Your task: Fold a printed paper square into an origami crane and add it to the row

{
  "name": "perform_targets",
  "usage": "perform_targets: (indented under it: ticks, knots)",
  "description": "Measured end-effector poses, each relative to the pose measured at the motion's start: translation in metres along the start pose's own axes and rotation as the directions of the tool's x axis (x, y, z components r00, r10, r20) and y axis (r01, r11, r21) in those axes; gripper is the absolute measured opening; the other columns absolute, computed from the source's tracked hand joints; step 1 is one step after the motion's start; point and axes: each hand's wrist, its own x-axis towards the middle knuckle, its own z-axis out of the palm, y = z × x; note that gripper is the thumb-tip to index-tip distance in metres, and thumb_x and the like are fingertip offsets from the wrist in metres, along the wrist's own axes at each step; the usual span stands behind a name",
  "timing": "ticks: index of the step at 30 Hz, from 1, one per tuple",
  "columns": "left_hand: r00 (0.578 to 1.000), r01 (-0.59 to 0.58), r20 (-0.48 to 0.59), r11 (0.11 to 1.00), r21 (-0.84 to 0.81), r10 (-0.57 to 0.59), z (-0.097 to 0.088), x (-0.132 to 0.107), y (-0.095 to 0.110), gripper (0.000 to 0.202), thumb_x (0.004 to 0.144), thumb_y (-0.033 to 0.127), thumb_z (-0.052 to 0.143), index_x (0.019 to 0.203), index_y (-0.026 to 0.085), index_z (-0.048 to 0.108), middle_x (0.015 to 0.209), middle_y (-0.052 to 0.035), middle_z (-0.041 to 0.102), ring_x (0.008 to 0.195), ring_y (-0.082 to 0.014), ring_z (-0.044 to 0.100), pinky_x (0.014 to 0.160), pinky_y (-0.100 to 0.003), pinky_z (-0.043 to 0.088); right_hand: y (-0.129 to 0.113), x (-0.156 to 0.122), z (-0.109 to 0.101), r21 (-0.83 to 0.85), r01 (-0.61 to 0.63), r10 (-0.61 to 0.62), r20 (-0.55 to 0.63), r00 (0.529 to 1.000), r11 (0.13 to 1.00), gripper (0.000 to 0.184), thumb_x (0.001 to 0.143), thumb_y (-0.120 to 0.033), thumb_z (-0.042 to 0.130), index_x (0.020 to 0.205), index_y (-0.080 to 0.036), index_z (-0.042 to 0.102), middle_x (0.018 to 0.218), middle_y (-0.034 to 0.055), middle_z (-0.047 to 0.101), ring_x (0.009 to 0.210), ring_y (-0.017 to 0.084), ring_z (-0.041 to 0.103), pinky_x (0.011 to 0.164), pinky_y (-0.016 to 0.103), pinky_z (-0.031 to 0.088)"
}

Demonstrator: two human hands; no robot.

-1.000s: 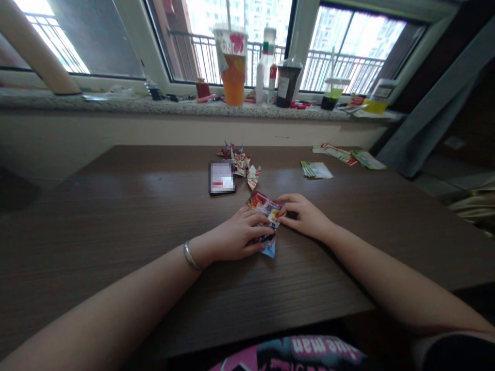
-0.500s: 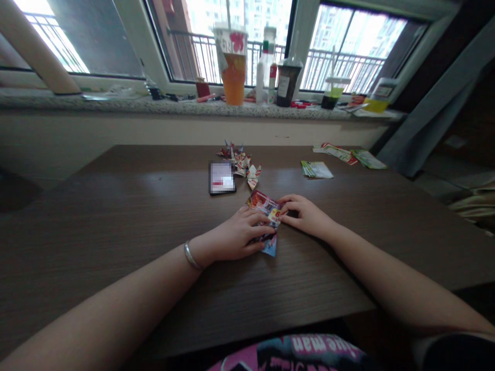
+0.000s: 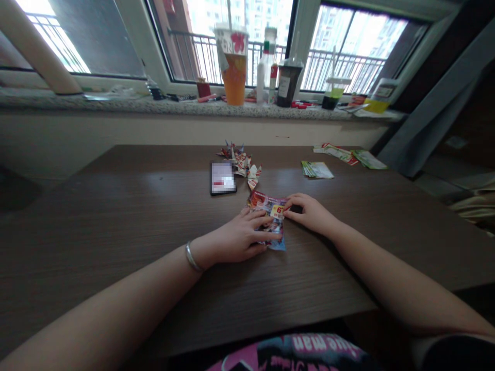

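A small sheet of colourful printed paper [image 3: 277, 211], red at its top and blue at its lower end, lies on the table before me. My left hand [image 3: 251, 234] rests flat across its left part with fingers spread, covering some of the print. At the right edge, my right hand [image 3: 307, 211] pinches the paper between thumb and fingers. Just beyond it sit several folded paper pieces [image 3: 243, 163], striped red and white, in a loose cluster. A phone [image 3: 223, 178] with a blurred screen lies left of them.
Green and white paper slips [image 3: 317, 169] and a red-and-green strip [image 3: 340, 153] lie at the table's far right. Along the stone windowsill [image 3: 170, 106] stand a tall cup of orange drink [image 3: 234, 77], a clear bottle [image 3: 263, 77], a dark cup [image 3: 288, 85] and other drinks.
The paper has turned slightly and spread wider, its right edge shifting right together with my right hand. My left hand stays almost in place on it.
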Motion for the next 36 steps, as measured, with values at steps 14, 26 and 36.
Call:
perform_targets:
  ticks: [14,26,36]
  knots:
    - [0.999,0.018,0.033,1.0,-0.002,-0.018,0.001,-0.001,0.008,0.049,0.094,0.04,0.047,0.142,0.03,0.04,0.152,-0.0046,0.035,0.144,-0.0282,0.021,0.116,-0.049,0.018,-0.003,0.002,-0.005,-0.096,0.177,-0.187,-0.097,0.978,0.979,0.012,0.086,-0.018,0.06,0.088,-0.022,0.071,0.092,0.0054,0.065,0.089,0.018,0.061,0.085,0.037,0.049]
    - [0.997,0.067,0.04,0.996,0.065,-0.069,0.007,-0.003,0.006,0.053,0.094,0.051,0.042,0.144,0.034,0.036,0.152,-0.0065,0.034,0.142,-0.0321,0.024,0.114,-0.056,0.011,-0.013,-0.001,-0.008,-0.116,0.216,-0.228,-0.105,0.968,0.97,0.011,0.086,-0.019,0.059,0.087,-0.021,0.07,0.082,0.0045,0.063,0.081,0.017,0.059,0.077,0.032,0.047]
    - [0.982,0.172,0.079,0.984,0.04,-0.175,0.008,-0.004,0.006,0.057,0.093,0.058,0.039,0.146,0.04,0.028,0.159,-0.0081,0.011,0.145,-0.0374,0.01,0.112,-0.061,0.01,-0.017,-0.002,-0.007,-0.155,0.143,-0.158,-0.083,0.984,0.978,0.012,0.086,-0.02,0.058,0.086,-0.024,0.069,0.085,0.0038,0.064,0.083,0.018,0.058,0.078,0.032,0.046]
